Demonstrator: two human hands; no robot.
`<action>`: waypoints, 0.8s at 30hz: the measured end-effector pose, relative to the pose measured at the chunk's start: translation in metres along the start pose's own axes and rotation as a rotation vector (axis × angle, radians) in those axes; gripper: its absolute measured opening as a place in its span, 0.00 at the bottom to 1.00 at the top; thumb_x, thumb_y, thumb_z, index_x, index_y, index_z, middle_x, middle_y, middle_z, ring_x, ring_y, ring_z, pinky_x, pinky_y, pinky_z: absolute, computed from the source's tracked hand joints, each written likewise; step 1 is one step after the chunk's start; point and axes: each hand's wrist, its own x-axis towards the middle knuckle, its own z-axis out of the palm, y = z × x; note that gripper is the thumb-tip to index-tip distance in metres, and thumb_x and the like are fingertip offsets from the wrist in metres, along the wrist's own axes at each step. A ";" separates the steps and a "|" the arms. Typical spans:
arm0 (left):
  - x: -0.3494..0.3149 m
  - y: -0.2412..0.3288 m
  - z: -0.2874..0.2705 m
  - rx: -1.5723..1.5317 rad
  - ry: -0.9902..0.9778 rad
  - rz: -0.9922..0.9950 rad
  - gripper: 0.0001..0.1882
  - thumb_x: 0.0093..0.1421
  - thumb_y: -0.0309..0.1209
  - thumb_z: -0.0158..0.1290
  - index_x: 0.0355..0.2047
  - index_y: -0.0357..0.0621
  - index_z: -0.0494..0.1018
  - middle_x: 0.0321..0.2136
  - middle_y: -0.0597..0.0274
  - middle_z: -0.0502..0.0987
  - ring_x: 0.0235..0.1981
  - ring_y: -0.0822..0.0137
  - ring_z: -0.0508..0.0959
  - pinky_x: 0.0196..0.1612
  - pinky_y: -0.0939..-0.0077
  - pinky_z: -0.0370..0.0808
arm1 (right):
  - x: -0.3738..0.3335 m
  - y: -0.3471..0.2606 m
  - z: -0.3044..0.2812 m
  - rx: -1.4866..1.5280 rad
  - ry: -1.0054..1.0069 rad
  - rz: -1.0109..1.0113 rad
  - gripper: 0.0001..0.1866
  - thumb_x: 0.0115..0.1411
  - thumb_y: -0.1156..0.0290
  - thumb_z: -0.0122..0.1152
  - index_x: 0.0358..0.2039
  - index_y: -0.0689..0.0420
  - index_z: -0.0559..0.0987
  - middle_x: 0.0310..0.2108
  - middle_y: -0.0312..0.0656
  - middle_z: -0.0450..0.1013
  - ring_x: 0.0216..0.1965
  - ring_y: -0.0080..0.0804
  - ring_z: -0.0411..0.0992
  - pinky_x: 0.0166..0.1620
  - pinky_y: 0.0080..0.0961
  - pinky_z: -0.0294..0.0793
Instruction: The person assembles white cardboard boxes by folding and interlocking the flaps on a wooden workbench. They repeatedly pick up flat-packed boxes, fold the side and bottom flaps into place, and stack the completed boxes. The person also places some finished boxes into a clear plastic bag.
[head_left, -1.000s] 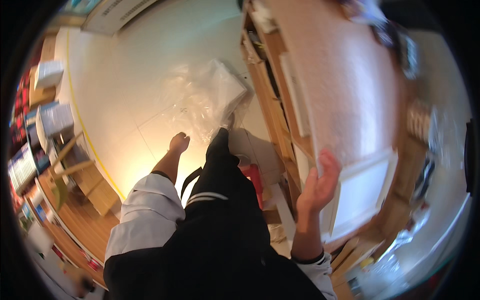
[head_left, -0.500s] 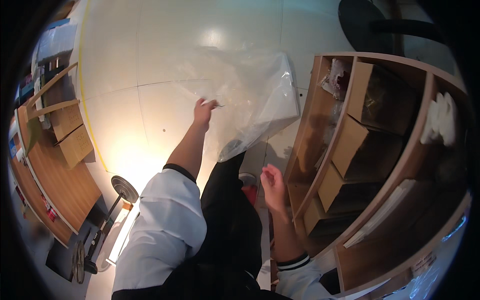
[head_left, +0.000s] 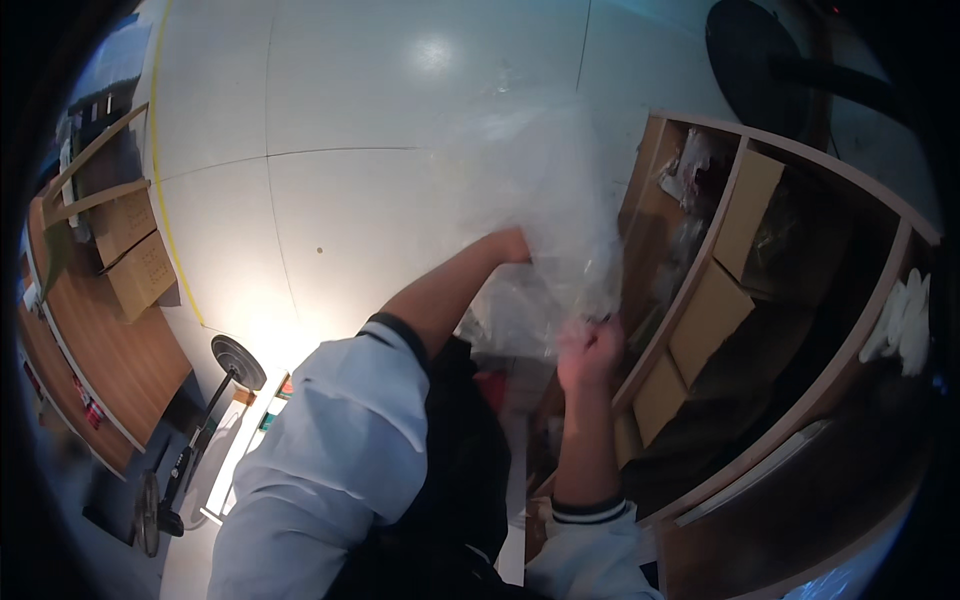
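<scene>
A large clear plastic bag (head_left: 560,170), crumpled and blurred by motion, hangs in front of me above the pale floor. My left hand (head_left: 512,245) is at the bag's left side; its fingers are hidden in the plastic and smeared. Lower down and to the right, my right hand (head_left: 588,352) is closed on the bag's near edge. A small dark spot shows at its fingertips, too blurred to name. A pale, boxy shape seems to fill the bag, but I cannot make out what it is.
Close on the right stands a wooden shelf unit (head_left: 690,395) with several cardboard boxes (head_left: 710,320) and white gloves (head_left: 900,325). To the left are a wooden cabinet (head_left: 120,350), more cardboard boxes (head_left: 140,275) and a stand with a round black base (head_left: 238,362).
My left hand has moved right, into the plastic. My right hand, loosely curled and apart from the bag before, has moved up and right and grips its edge. The bag has shifted right.
</scene>
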 end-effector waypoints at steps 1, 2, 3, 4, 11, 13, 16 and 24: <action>0.018 -0.012 0.000 0.056 0.142 -0.114 0.13 0.59 0.30 0.51 0.43 0.40 0.74 0.42 0.50 0.77 0.42 0.58 0.77 0.44 0.65 0.74 | -0.010 -0.010 0.028 -0.033 0.080 0.052 0.14 0.57 0.72 0.47 0.43 0.59 0.73 0.32 0.35 0.72 0.33 0.25 0.70 0.38 0.27 0.71; 0.032 -0.028 -0.003 0.111 0.310 -0.243 0.15 0.58 0.31 0.51 0.45 0.40 0.73 0.44 0.49 0.76 0.43 0.57 0.77 0.45 0.64 0.74 | -0.020 -0.015 0.063 -0.072 0.223 0.132 0.11 0.58 0.73 0.47 0.40 0.59 0.73 0.29 0.35 0.70 0.29 0.25 0.69 0.34 0.25 0.70; 0.055 -0.028 0.000 0.159 0.420 -0.338 0.16 0.58 0.32 0.52 0.47 0.41 0.71 0.47 0.49 0.75 0.44 0.56 0.77 0.46 0.62 0.74 | -0.027 -0.014 0.076 -0.089 0.408 0.161 0.08 0.59 0.74 0.47 0.37 0.60 0.72 0.25 0.35 0.69 0.25 0.25 0.68 0.29 0.23 0.68; 0.060 -0.026 -0.008 0.271 0.411 -0.330 0.19 0.58 0.33 0.53 0.49 0.41 0.69 0.49 0.49 0.73 0.46 0.56 0.76 0.47 0.62 0.74 | -0.036 -0.013 0.070 -0.106 0.405 0.196 0.09 0.59 0.74 0.47 0.39 0.61 0.73 0.29 0.38 0.70 0.28 0.27 0.70 0.32 0.25 0.70; 0.072 -0.117 -0.095 0.013 0.261 0.023 0.31 0.49 0.42 0.60 0.52 0.45 0.67 0.47 0.52 0.71 0.50 0.52 0.72 0.52 0.58 0.71 | -0.084 -0.012 0.065 -0.476 -0.134 0.172 0.18 0.54 0.81 0.42 0.41 0.63 0.78 0.37 0.39 0.75 0.35 0.26 0.72 0.38 0.22 0.70; 0.076 -0.139 -0.098 -0.027 0.146 -0.049 0.33 0.46 0.48 0.61 0.51 0.48 0.70 0.45 0.53 0.72 0.51 0.50 0.71 0.53 0.58 0.70 | -0.068 -0.018 0.082 -0.468 -0.241 0.183 0.16 0.53 0.81 0.42 0.38 0.66 0.78 0.32 0.38 0.75 0.33 0.22 0.71 0.37 0.19 0.68; 0.091 -0.063 -0.108 0.647 -0.200 -0.098 0.35 0.49 0.49 0.61 0.55 0.48 0.67 0.50 0.55 0.70 0.53 0.54 0.70 0.55 0.62 0.70 | -0.065 -0.005 0.072 -0.379 -0.097 0.084 0.15 0.54 0.82 0.42 0.37 0.66 0.77 0.30 0.37 0.75 0.32 0.21 0.71 0.36 0.19 0.68; 0.072 -0.090 -0.082 0.220 -0.050 0.088 0.32 0.47 0.49 0.62 0.52 0.53 0.70 0.48 0.58 0.73 0.53 0.55 0.71 0.55 0.61 0.70 | -0.073 -0.003 0.065 -0.590 -0.157 0.107 0.13 0.49 0.83 0.44 0.32 0.66 0.77 0.26 0.38 0.74 0.28 0.22 0.70 0.34 0.19 0.68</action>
